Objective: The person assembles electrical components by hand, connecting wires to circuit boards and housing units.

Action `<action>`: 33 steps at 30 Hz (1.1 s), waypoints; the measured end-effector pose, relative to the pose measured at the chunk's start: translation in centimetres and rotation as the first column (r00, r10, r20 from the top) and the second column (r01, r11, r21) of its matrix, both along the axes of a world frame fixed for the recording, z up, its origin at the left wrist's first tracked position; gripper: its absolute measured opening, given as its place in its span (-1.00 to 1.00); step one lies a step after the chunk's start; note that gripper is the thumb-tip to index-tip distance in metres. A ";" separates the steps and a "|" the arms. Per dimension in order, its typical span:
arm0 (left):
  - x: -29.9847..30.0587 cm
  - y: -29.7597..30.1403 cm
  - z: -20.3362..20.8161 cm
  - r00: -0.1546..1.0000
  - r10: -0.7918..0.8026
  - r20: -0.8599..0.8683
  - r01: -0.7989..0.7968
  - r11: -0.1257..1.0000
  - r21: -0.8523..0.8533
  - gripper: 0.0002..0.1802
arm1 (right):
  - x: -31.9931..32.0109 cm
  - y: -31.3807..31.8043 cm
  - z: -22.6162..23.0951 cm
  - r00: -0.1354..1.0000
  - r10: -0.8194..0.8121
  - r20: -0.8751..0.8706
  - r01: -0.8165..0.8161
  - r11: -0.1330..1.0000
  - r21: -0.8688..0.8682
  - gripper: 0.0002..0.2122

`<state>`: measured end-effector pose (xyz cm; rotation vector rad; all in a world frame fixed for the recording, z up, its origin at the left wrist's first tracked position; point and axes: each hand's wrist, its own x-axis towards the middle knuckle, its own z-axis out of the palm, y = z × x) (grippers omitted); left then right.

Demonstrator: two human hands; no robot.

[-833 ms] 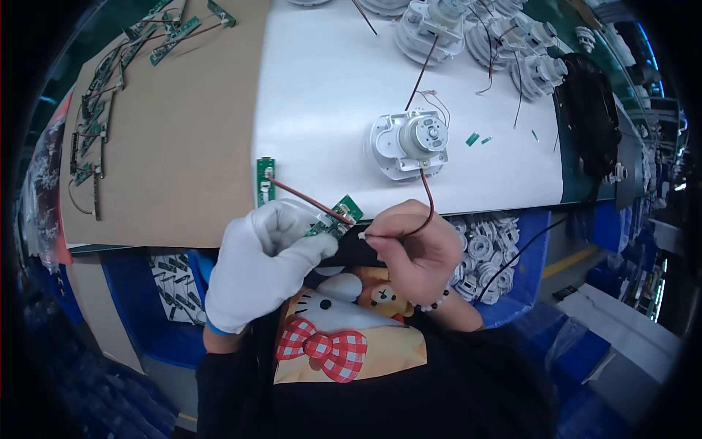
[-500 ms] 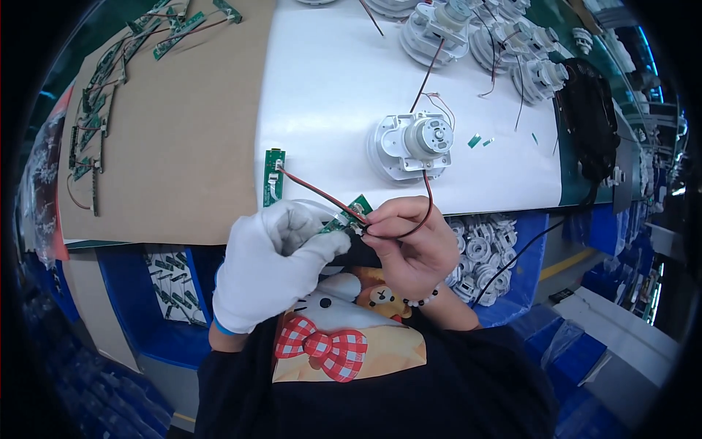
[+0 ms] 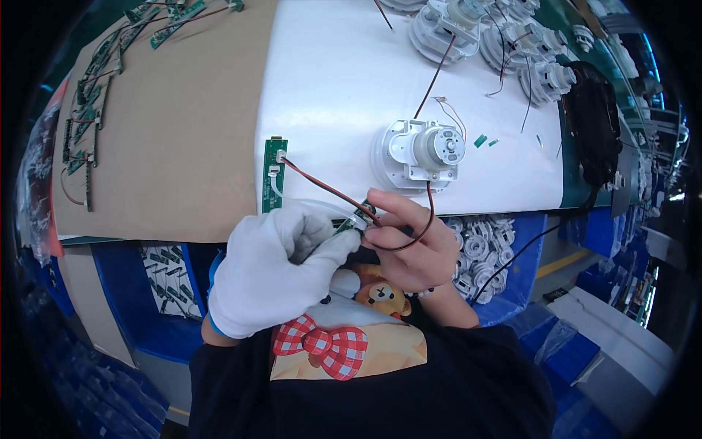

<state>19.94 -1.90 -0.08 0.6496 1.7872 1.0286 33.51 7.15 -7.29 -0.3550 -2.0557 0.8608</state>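
My left hand, in a white glove, pinches a small green circuit board at the table's front edge. My bare right hand is closed at the board's other end, fingers around red and black wires. Its fingertips and my gloved thumb hide much of the board. Those wires run to a plug on a longer green circuit board, which lies flat beyond my left hand. A white cable also leaves that longer board toward my hands. Beyond my right hand stands a white motor unit, a dark red wire hanging from it.
More white motor units with loose wires fill the back right, beside a black bag. Wired circuit boards line the brown cardboard at left. Below the table edge, blue bins hold white round parts and boards. Green scraps lie about.
My gloved fingers have moved right, closer to my right hand's fingertips. The small board is tilted more and less of it shows. The whole view has shifted slightly.
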 end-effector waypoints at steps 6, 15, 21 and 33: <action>-0.4 0.0 -0.9 0.992 -0.032 0.124 0.028 0.999 0.032 -0.87 | 0.5 0.9 -0.8 0.986 0.138 -0.090 -0.140 0.990 -0.019 -0.85; -0.5 0.0 -0.7 0.992 -0.071 0.105 0.063 0.995 0.081 -0.86 | 0.6 0.9 -1.5 0.957 0.183 -0.224 -0.218 0.965 -0.143 -0.79; -0.7 0.1 -1.3 0.994 -0.102 0.030 0.096 0.983 0.155 -0.86 | 0.2 0.7 -1.9 0.963 0.097 -0.250 -0.136 0.980 -0.142 -0.83; 0.3 -0.9 -2.4 0.915 -0.080 -0.396 0.270 0.850 0.453 -0.82 | 0.6 -1.7 1.3 0.967 -0.040 -0.251 -0.163 0.661 -0.733 -0.68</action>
